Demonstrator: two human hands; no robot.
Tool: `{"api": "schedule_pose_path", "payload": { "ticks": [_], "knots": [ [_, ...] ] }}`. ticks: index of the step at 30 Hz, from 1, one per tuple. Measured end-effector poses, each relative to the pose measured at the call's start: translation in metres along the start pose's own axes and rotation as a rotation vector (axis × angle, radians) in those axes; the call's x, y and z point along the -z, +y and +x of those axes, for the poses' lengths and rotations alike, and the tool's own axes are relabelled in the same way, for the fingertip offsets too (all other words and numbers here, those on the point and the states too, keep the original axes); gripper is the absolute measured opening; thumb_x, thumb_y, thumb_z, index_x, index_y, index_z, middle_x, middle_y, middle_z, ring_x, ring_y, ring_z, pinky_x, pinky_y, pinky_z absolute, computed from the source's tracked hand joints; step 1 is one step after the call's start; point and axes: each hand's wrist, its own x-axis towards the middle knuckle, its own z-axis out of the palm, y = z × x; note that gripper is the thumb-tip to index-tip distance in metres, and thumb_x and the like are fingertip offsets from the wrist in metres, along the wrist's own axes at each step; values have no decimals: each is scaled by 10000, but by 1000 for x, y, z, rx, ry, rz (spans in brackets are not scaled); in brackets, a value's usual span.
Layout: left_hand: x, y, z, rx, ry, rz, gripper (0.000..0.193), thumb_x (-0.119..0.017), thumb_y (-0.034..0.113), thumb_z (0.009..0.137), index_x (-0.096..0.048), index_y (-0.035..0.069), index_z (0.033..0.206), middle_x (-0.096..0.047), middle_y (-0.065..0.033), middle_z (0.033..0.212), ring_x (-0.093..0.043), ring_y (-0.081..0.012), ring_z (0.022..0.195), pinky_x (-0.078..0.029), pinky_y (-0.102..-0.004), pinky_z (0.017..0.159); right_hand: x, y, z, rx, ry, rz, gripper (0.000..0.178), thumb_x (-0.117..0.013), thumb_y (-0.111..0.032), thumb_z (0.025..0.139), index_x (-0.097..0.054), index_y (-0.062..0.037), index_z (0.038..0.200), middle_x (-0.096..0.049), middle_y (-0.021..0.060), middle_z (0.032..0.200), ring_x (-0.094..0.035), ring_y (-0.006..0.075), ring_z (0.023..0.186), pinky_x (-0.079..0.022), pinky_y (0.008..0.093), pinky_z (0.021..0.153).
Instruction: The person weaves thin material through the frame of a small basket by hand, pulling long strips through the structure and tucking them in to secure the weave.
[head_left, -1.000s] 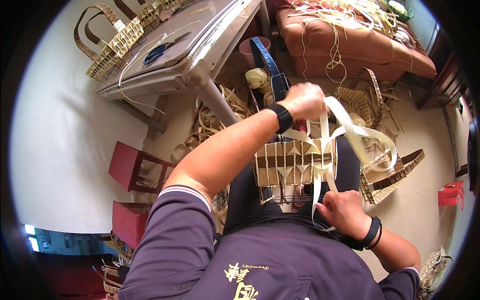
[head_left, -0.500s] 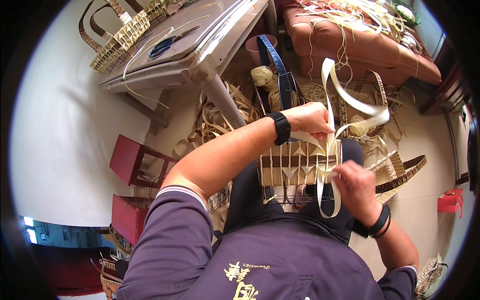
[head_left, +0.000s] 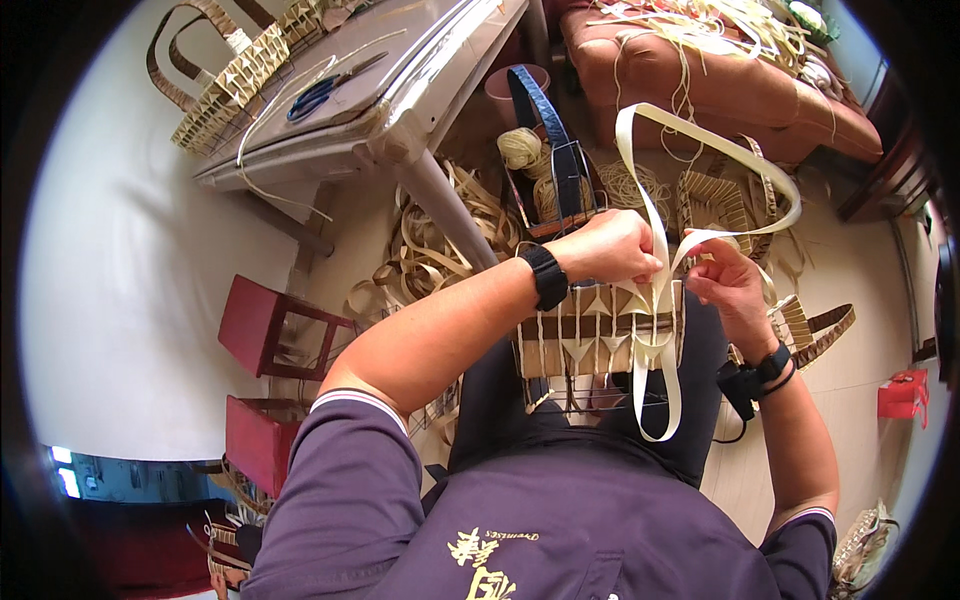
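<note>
A half-woven wire-frame basket (head_left: 550, 345), banded in brown and beige with cream crossings, rests on my thighs. My left hand (head_left: 625, 247) is closed at its far rim, pinching a long cream strip (head_left: 672, 390) between thumb and fingers. One loop of this strip hangs over the basket's near side; another arches high above the far rim and bends to the right. My right hand (head_left: 728, 285) is raised beside the far right corner, its fingertips closed on the strip where it leaves the rim. The exact grip there is partly hidden.
Scissors (head_left: 318, 98) and a woven basket (head_left: 235, 85) are on the table (head_left: 400, 135) at the far left. Piled strips (head_left: 440, 225), a dark blue-handled basket (head_left: 560, 165) and another basket (head_left: 715, 200) lie ahead on the floor. Red stools (head_left: 262, 325) stand left; a cushioned seat (head_left: 690, 90) is far right.
My right hand has moved up and away from the basket's front to the strip near the far rim. The upper loop has spread wider. My left hand stays about where it was.
</note>
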Motion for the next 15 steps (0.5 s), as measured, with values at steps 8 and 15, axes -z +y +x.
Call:
{"api": "schedule_pose_path", "payload": {
  "ticks": [8, 15],
  "knots": [
    [-6, 9, -1, -86, 104, 112, 219, -749, 241, 890, -833, 45, 938, -802, -136, 855, -785, -291, 820, -608, -390, 799, -1, -21, 20, -12, -296, -167, 164, -821, -182, 973, -755, -38, 1016, -685, -10, 814, -637, 54, 709, -444, 194, 557],
    [-7, 6, -2, -139, 143, 145, 230, -701, 240, 843, -802, 36, 867, -746, -198, 811, -750, -378, 809, -589, -448, 774, -22, -24, 35, 23, -100, -292, 161, -760, -162, 1018, -710, -38, 929, -676, -7, 756, -591, 56, 638, -459, 217, 589]
  ]
}}
